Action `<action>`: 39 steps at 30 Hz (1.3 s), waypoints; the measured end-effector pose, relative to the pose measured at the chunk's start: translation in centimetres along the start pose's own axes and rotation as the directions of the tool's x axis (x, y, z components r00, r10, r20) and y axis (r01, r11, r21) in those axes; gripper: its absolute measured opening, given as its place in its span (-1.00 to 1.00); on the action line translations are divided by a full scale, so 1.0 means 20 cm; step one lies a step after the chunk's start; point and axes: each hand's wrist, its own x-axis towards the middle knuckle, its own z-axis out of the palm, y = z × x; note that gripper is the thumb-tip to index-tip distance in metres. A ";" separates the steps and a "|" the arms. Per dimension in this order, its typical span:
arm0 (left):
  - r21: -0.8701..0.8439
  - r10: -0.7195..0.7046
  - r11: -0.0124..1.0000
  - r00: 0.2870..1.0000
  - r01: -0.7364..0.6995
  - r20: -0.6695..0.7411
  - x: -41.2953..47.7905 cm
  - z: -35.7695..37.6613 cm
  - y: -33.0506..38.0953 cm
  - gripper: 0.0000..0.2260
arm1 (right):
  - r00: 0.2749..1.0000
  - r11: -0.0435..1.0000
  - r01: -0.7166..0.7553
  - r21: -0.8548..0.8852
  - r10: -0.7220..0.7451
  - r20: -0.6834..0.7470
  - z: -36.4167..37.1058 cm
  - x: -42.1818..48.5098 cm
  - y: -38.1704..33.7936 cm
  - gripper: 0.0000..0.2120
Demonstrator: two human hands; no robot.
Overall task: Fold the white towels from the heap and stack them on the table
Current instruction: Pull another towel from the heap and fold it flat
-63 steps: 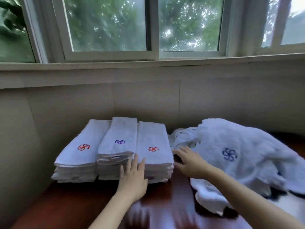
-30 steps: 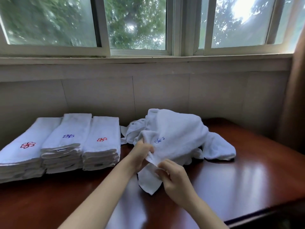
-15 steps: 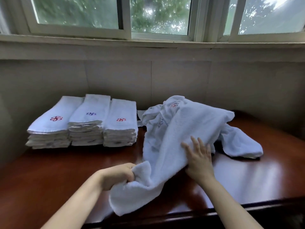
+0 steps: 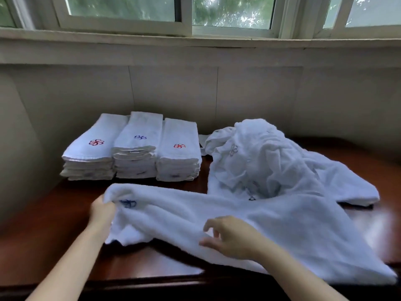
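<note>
Ideally, left hand [image 4: 102, 210] keeps pinching the towel [image 4: 249, 213] corner, while the loosely spread right hand [image 4: 230, 236] flattens it at lower center.

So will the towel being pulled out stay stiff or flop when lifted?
Probably floppy: the towel sags between the left hand and the heap. Likely light, since one hand's grip holds its corner up.
</note>
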 end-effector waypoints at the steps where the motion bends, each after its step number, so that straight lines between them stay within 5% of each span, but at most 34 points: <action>1: -0.028 0.012 1.000 0.996 -0.014 -0.085 0.03 -0.03 0.00 -0.74 | 0.998 0.999 -0.031 0.021 0.032 -0.054 -0.02 0.02 0.02 -0.59; 6: -0.105 0.001 0.993 0.878 -0.059 -0.478 0.10 -0.20 0.04 -0.64 | 0.942 0.918 -0.311 -0.248 0.264 -0.207 -0.09 0.03 0.29 -0.64; 9: 0.146 0.033 0.988 0.829 0.059 -0.558 0.08 -0.22 0.03 -0.65 | 0.859 0.846 -0.483 -0.227 0.408 -0.308 -0.12 0.03 0.35 -0.44; 12: 0.480 0.289 0.872 0.896 -0.099 -0.339 -0.06 -0.09 0.06 -0.54 | 0.814 0.783 -0.561 -0.267 0.463 -0.352 -0.15 0.02 0.34 -0.66; 14: 0.698 0.483 0.624 0.876 -0.350 0.008 -0.16 0.03 0.07 -0.42 | 0.858 0.823 -0.486 -0.295 0.387 -0.337 -0.14 0.01 0.30 -0.87; 16: 0.677 0.483 0.426 0.784 -0.600 0.390 -0.26 0.15 0.08 -0.27 | 0.931 0.957 -0.278 -0.086 0.246 -0.268 -0.13 -0.02 0.22 -0.84; 18: 0.515 0.349 0.386 0.638 -0.765 0.687 -0.37 0.25 0.07 -0.20 | 0.989 0.974 -0.016 0.225 0.049 -0.140 -0.10 -0.06 0.08 -0.76; 20: 0.377 0.243 0.379 0.484 -0.845 0.841 -0.47 0.33 0.05 -0.19 | 0.990 0.941 0.139 0.309 -0.129 -0.055 -0.07 -0.10 -0.03 -0.82; 23: 0.301 0.246 0.394 0.416 -0.868 0.876 -0.57 0.40 0.04 -0.24 | 0.986 0.985 0.082 0.151 -0.058 -0.157 -0.06 -0.13 -0.05 -0.68; 26: 0.250 0.288 0.461 0.410 -0.852 0.865 -0.62 0.45 0.04 -0.24 | 0.900 0.918 -0.349 -0.186 0.273 -0.341 -0.16 -0.18 0.10 -0.69; 29: 0.285 0.238 0.420 0.408 -0.862 0.881 -0.63 0.49 0.03 -0.23 | 0.754 0.737 -0.657 -0.157 0.641 -0.144 -0.21 -0.21 0.29 -0.54; 33: 0.369 0.163 0.301 0.429 -0.879 0.889 -0.60 0.56 0.00 -0.34 | 0.704 0.701 -0.710 -0.072 0.709 -0.043 -0.18 -0.13 0.53 -0.35; 39: 0.436 0.181 0.229 0.478 -0.870 0.859 -0.55 0.73 0.00 -0.37 | 0.659 0.654 -0.750 -0.097 0.725 -0.201 -0.15 0.12 0.82 -0.28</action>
